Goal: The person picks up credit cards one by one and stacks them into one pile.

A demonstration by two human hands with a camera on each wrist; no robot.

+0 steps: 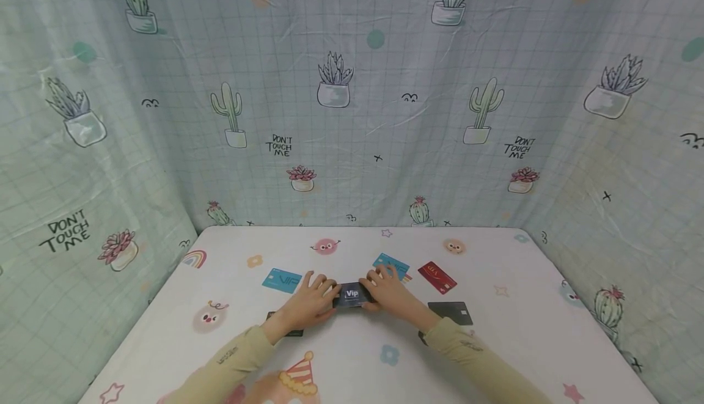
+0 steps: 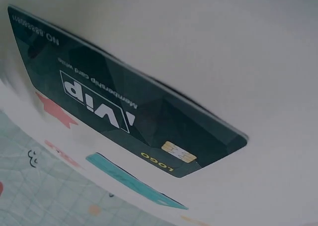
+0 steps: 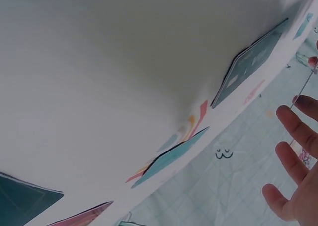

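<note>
One dark card (image 1: 352,294), lettered "Vip" in white, is pinched by both hands (image 1: 309,301) (image 1: 388,294).

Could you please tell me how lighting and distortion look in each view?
Head view: brightest, pale sheen on the curtain, "Vip" legible on the held card; left wrist view: dim, yet lettering on the near card is readable; right wrist view: also dim, a soft shadow on the table, whose edge looks bowed.

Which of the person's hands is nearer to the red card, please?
The right. The right hand , at the right end of the held card, is left of the red card; the left hand, at the held card's left end, is farther left.
</note>
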